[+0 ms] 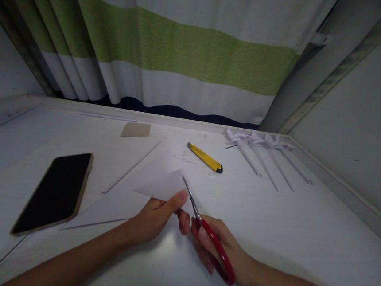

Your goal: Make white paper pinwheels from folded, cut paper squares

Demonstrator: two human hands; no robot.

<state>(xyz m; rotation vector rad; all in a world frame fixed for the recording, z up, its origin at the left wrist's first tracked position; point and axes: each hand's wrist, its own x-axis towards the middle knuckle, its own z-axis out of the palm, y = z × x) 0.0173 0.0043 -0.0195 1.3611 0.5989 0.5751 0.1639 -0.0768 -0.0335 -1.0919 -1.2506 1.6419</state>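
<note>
My left hand [165,214] pinches a folded sheet of white paper [162,185] between thumb and fingers. In my right hand [219,243] is a pair of scissors [222,258] with red handles, my fingers through the loops. The metal blades lie along the right edge of the paper, close to my left thumb; whether they are cutting through it I cannot tell. Behind and left of the held piece, a larger white paper [116,207] with a pointed corner rests on the table, partly covered by my left hand and forearm.
On the white table [285,232] lie a yellow box cutter [205,157], a brown card piece [136,130], a thin white stick [132,168] and a dark-screened phone [54,190]. Several paper pinwheels on sticks [261,154] are at the back right. A striped curtain [184,41] hangs behind.
</note>
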